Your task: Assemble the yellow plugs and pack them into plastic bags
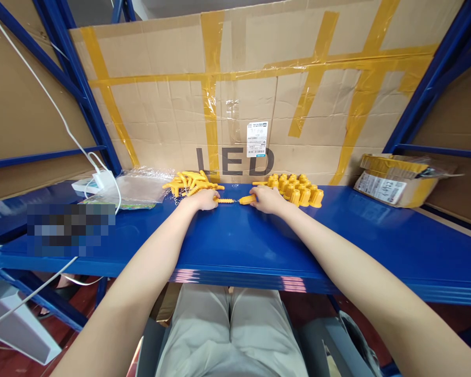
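Close above the blue tabletop, my left hand (206,200) is closed on a thin yellow ridged rod (225,201) that points to the right. Facing it, my right hand (267,199) grips a yellow cap-like piece (246,200), its narrow end towards the rod. A small gap lies between the two, with what looks like a bit of fine chain in it. Behind my left hand is a heap of yellow plastic pieces (190,180) with silvery chains (175,198). Beyond my right hand, several yellow cup-shaped pieces (304,195) stand upright in rows.
A large taped cardboard box (160,120) marked LED walls off the back of the blue table (235,241). At right stands a small open carton (388,180). Clear plastic bags (139,187) and a white charger with cable (102,179) lie at left, beside a blurred-out patch.
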A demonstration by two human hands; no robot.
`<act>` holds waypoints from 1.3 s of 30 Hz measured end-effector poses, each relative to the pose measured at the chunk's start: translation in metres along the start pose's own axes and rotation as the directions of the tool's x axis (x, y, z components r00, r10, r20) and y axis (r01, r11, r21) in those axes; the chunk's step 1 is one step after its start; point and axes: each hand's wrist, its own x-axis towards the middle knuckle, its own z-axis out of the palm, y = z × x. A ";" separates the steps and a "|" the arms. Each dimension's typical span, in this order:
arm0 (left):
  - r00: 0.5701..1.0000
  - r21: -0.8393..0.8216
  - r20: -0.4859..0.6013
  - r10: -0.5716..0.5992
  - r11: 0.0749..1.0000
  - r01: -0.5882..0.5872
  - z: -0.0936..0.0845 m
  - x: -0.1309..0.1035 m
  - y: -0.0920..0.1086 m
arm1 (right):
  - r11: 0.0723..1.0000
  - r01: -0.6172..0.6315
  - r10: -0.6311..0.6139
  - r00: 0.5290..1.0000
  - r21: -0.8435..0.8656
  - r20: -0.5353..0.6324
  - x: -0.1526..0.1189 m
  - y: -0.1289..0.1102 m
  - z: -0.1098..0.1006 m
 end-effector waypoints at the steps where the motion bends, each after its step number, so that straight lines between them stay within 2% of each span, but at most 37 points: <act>1: 1.000 -0.016 -0.010 0.013 1.000 -0.013 0.001 0.000 0.001 | 1.000 0.010 -0.009 1.000 0.022 -0.013 0.001 -0.001 0.001; 5: 0.999 -0.105 -0.040 0.015 0.994 -0.019 0.005 0.000 0.006 | 0.990 0.009 0.000 0.998 0.140 -0.061 0.006 0.001 0.008; 11: 1.000 -0.261 0.019 0.022 0.965 -0.016 0.006 0.003 0.002 | 0.923 -0.019 0.040 0.998 0.384 -0.048 0.012 0.014 0.012; 17: 0.998 -0.333 0.057 0.029 0.943 -0.009 0.006 0.003 0.001 | 0.872 -0.010 0.040 0.998 0.489 -0.051 0.011 0.017 0.011; 22: 0.999 -0.358 0.038 0.004 0.934 0.009 0.006 0.003 0.000 | 0.833 -0.028 0.062 0.997 0.553 -0.043 0.013 0.019 0.015; 26: 1.000 -0.477 0.003 0.016 0.879 -0.013 0.008 0.006 -0.004 | 0.811 -0.002 0.046 0.997 0.585 -0.061 0.016 0.024 0.019; 30: 0.997 -0.553 -0.048 0.055 0.830 -0.073 0.014 0.012 -0.008 | 0.854 0.039 0.017 0.994 0.519 -0.104 0.017 0.026 0.020; 35: 0.988 -0.523 -0.119 0.101 0.839 -0.149 0.019 0.015 -0.008 | 0.898 0.111 -0.044 0.986 0.425 -0.163 0.019 0.028 0.022; 39: 0.977 -0.499 -0.181 0.111 0.846 -0.188 0.021 0.017 -0.011 | 0.820 0.092 -0.030 0.993 0.565 -0.119 0.020 0.030 0.025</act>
